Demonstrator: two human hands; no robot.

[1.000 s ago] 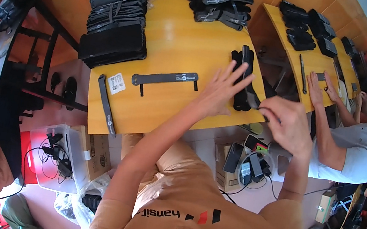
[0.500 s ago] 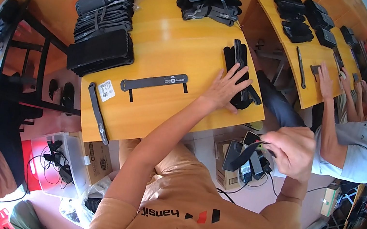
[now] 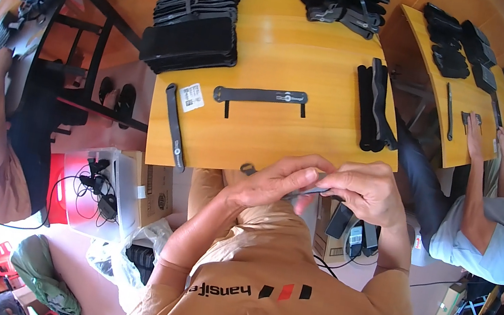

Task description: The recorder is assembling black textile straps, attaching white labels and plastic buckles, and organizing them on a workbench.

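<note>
Both of my hands are together over the table's near edge, above my lap. A dark grey strap [image 3: 318,190] is pinched between the fingertips of my right hand [image 3: 364,191] and those of my left hand [image 3: 279,184]. A dark end piece [image 3: 249,168] shows beside the left hand; the rest is hidden by the fingers. Ahead on the yellow table [image 3: 298,51] lies a grey strap with light printing [image 3: 261,96], two short black strips sticking out below it. Another narrow strap [image 3: 175,127] lies left, beside a white label [image 3: 192,97]. Several black straps [image 3: 372,104] lie bundled at the right edge.
Stacked black straps [image 3: 191,45] stand at the table's left back, and bundled straps [image 3: 350,3] at the right back. Coworkers sit at a right-hand table [image 3: 437,82] and a dark left-hand one. A clear bin with cables [image 3: 102,185] and a cardboard box [image 3: 156,198] stand below.
My left hand has left the bundle at the right edge and come back to my right hand. The right hand has moved left and lowered, and both now hold the strap. The view has shifted.
</note>
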